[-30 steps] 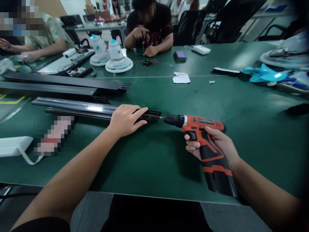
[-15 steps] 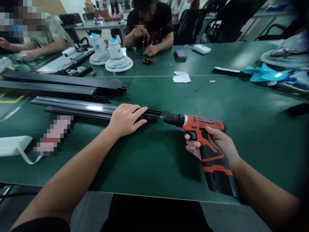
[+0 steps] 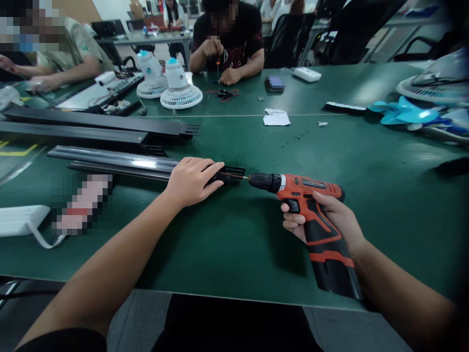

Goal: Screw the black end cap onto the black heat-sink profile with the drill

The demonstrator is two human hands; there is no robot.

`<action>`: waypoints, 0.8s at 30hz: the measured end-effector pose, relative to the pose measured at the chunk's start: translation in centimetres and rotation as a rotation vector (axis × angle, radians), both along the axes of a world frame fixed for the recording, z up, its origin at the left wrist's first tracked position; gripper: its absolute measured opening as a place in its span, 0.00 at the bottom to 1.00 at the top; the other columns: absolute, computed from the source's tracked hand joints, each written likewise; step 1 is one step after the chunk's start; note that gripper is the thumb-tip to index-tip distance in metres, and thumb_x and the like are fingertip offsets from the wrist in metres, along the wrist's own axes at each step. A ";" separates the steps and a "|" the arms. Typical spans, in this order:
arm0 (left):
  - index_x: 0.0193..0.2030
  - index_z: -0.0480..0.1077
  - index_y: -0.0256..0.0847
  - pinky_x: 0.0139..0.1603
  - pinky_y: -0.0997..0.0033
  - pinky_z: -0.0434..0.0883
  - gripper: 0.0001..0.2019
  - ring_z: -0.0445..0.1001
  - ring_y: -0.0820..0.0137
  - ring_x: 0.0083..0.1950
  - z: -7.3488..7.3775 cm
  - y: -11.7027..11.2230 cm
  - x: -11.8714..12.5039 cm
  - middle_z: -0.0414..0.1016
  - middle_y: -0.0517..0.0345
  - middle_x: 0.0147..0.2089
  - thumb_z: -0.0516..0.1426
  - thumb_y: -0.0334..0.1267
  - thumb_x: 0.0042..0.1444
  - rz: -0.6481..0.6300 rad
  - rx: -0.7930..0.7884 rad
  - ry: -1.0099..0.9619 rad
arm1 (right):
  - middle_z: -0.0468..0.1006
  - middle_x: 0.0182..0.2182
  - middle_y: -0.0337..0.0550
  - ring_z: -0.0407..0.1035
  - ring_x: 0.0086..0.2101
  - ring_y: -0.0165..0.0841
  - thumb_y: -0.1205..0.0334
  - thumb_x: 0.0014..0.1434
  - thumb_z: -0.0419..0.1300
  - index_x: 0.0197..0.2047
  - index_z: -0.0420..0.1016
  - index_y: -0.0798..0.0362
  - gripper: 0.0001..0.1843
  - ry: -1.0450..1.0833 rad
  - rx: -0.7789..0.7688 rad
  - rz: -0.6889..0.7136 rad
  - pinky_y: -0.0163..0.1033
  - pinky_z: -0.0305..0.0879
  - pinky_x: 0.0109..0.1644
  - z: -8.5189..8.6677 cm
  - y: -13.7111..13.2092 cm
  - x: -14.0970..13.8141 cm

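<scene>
My left hand [image 3: 191, 181] is closed over the right end of a long black rail [image 3: 110, 163] that lies flat on the green table [image 3: 227, 234]. My right hand [image 3: 330, 217] grips the handle of an orange and black cordless drill [image 3: 311, 210]. The drill lies level, pointing left. Its bit touches the rail's black end cap [image 3: 232, 173], just beyond my left fingertips.
More black rails [image 3: 95, 128] lie behind the held one. Two small white fans [image 3: 168, 83] stand further back. Blue fan blades [image 3: 403, 112] and a white grille sit at the right. Paper scraps [image 3: 276, 118] lie mid-table. Two people work across the table. A white strip [image 3: 22, 220] lies at left.
</scene>
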State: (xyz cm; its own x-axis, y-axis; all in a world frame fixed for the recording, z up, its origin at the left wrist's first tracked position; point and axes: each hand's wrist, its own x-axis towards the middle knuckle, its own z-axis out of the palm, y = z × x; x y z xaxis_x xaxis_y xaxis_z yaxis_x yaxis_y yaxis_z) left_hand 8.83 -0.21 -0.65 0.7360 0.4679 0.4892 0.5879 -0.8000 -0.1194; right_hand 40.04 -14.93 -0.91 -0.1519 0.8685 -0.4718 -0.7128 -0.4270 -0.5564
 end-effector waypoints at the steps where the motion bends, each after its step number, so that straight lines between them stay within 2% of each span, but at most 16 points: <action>1: 0.62 0.76 0.38 0.52 0.53 0.73 0.23 0.81 0.54 0.52 0.0 0.0 0.0 0.83 0.45 0.53 0.51 0.51 0.73 -0.001 0.002 -0.001 | 0.81 0.36 0.53 0.66 0.25 0.30 0.54 0.59 0.63 0.52 0.79 0.56 0.21 0.000 -0.001 -0.003 0.38 0.75 0.32 0.0 0.0 0.0; 8: 0.61 0.76 0.38 0.51 0.54 0.74 0.23 0.82 0.54 0.51 0.1 0.0 0.0 0.83 0.46 0.53 0.51 0.51 0.73 -0.008 0.028 0.001 | 0.81 0.36 0.52 0.65 0.24 0.32 0.53 0.59 0.62 0.53 0.78 0.54 0.21 -0.043 0.005 -0.005 0.41 0.75 0.32 0.0 0.1 -0.1; 16: 0.61 0.76 0.39 0.53 0.51 0.74 0.23 0.81 0.53 0.52 0.0 0.0 0.0 0.83 0.45 0.54 0.52 0.52 0.72 0.002 -0.016 -0.017 | 0.80 0.36 0.50 0.65 0.24 0.33 0.52 0.61 0.60 0.53 0.78 0.52 0.20 -0.061 0.012 0.001 0.42 0.75 0.32 0.1 0.0 -0.2; 24: 0.61 0.76 0.38 0.52 0.53 0.73 0.23 0.81 0.54 0.52 0.1 0.0 0.0 0.83 0.45 0.53 0.51 0.52 0.73 -0.003 -0.007 -0.004 | 0.81 0.36 0.52 0.65 0.25 0.32 0.53 0.58 0.63 0.52 0.78 0.54 0.21 -0.025 -0.016 -0.009 0.40 0.75 0.31 0.3 0.0 -0.1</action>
